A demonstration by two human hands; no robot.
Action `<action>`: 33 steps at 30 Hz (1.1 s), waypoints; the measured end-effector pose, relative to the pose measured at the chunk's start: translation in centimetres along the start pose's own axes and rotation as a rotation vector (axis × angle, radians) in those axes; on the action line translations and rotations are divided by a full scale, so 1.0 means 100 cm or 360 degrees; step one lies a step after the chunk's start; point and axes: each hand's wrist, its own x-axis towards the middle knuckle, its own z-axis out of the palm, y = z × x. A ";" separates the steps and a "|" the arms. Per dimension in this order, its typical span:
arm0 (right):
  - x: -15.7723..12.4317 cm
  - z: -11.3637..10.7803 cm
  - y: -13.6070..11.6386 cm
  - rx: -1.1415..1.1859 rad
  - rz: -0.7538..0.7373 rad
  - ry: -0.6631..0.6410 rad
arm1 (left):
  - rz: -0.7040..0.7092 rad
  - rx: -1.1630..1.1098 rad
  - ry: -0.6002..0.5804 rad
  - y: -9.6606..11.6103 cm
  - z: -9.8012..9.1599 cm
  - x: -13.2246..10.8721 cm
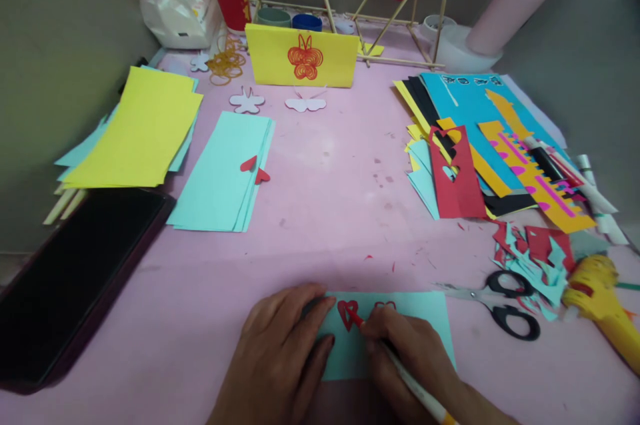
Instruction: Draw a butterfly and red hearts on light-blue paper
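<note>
- Your left hand (285,351) lies flat, fingers spread, pressing down the left end of a light blue card (430,311) at the near edge of the pink counter (325,198); it grips nothing.
- Your right hand (405,351) is closed around a pen (420,391), its tip touching a red shape (349,313) on the card.
- A second red mark (385,305) sits on the card just right of the first, partly hidden by your right fingers.
- Black-handled scissors (500,305) lie on the counter just right of the card, blades pointing left.
- A heap of red and blue paper scraps (535,258) sits behind the scissors, with a yellow tool (600,305) beside it.
- A stack of light blue sheets (225,171) lies left of centre, with two small red hearts (255,170) on its right edge.
- A dark tablet (70,278) rests at the left edge, and yellow sheets (135,131) lie behind it.
- A folded yellow card (300,55) bearing an orange butterfly stands at the back.
</note>
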 end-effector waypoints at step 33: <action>-0.001 0.000 0.001 0.0004 -0.0057 0.0085 | -0.0027 0.0007 0.0027 0.002 0.000 0.001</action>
